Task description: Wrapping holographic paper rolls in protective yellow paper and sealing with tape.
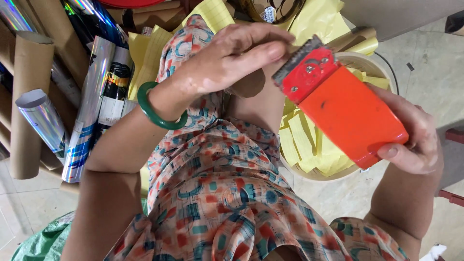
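My right hand (415,137) grips the wide end of a red-orange tape dispenser (345,106), held up over my lap with its toothed metal blade (296,55) pointing up and left. My left hand (232,55), with a green bangle (157,107) on the wrist, has its fingertips pinched at the blade end, touching a brown strip or piece there; what exactly it pinches is partly hidden. Below both hands lies my patterned orange and teal dress (227,188).
A round basket (372,65) of yellow paper slips sits on the tiled floor (425,63) behind the dispenser. Yellow paper sheets (314,19) lie at the top. Cardboard tubes (26,101) and shiny foil rolls (92,106) lean at the left. A green bag (43,241) is bottom left.
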